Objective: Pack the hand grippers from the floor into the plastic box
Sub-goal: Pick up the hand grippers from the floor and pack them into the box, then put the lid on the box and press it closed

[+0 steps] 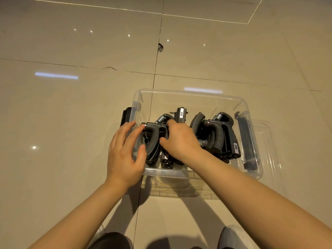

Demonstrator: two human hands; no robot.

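A person crouched over a clear plastic box [190,95] on a tiled floor [71,114] settles black hand grippers into place with both hands. The left hand [125,151] rests at the box's left wall, fingers fairly straight and spread, fingertips touching the top of the leftmost hand gripper [152,137]; the right hand [181,139] reaches into the box, its fingers curled down among the grippers, apparently around one, though the grasp itself is hidden. To seat this one well, it probably wants easing upright against its neighbours, handles parallel, with the left hand steadying the row so nothing tips. The grippers are matte black, with curved rubbery handles, a metal coil spring at the head and small white labels; a second cluster [221,135] stands in the box's right half. A black clip latch [248,142] sits on the right wall. No gripper appears on the visible floor, so the packing looks nearly done.
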